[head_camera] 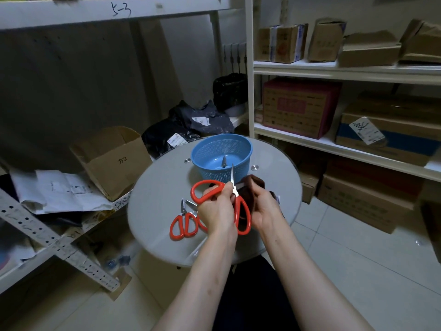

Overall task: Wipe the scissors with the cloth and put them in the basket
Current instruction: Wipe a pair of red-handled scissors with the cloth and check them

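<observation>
Over the middle of the round glass bench [157, 187], 2 hands are busy with 1 pair of red-handled scissors [211, 192]. The left hand [216, 211] has its fingers curled round the pair near the pivot, and the pair is spread wide. 1 handle loop sticks out just beyond the left hand's knuckles, and the other hangs down between the 2 hands. 1 blade points up and away, and the other runs right into the cloth [253, 185].

The right hand [266, 209] is curled round that 1 dark brown cloth, bunched in its grip and touching the second blade.

Just left of the left hand, 2 more red-handled pairs lie flat on the bench. There is a loose pair [183, 215] in full view, blades together, tips pointing away. A covered pair [191, 203] lies mostly under the left hand, with only a blade tip and a curve of red handle showing.

Beyond both hands stands 1 blue basket [198, 151], near the raised blade tip. 1 dark pointed tip [224, 162] shows on its floor, too small to tell what it belongs to.

Off to the right of the right hand, white shelves [334, 68] carry cardboard boxes [300, 108].
</observation>
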